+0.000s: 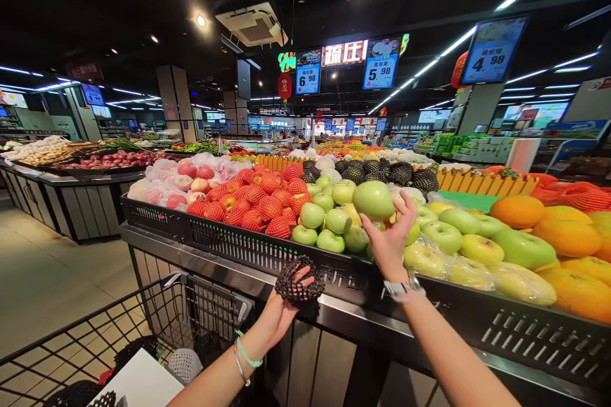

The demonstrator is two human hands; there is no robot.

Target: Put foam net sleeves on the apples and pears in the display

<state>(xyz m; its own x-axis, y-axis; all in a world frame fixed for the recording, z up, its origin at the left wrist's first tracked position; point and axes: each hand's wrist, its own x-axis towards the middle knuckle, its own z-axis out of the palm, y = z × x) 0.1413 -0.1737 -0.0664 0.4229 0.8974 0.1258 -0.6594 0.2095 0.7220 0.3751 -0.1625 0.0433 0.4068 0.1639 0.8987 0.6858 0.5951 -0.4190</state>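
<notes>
Nearest, lower left: cart (214, 302), containing a white box (138, 381), a white foam net (187, 364) and dark items not clearly identifiable.

Left hand (282, 313): in front of the stand, black net (300, 285) over its fingers, with fingertips seen through the mesh. Whether the fingers grip the net cannot be told. Two bands at the wrist.

Right hand (387, 235): thumb and fingers grasping one green apple (373, 200), located over the fruit display; contact with the fruit beneath cannot be determined. Light band at the wrist.

Beyond the hands: black crate (248, 254) along the stand's edge. Contents, left to right: pink fruit (187, 172), partly wrapped; fruit in red nets (270, 206); loose green apples (312, 216); wrapped yellow fruit (468, 272); orange fruit (568, 235).

Behind these: fruit in black nets (367, 170) and a yellow fence (482, 182).

Farther left: second stand (95, 203), bearing red onions (112, 160).

Overhead: price signs reading 6.98 (308, 78), 5.98 (380, 68) and 4.98 (494, 57).
</notes>
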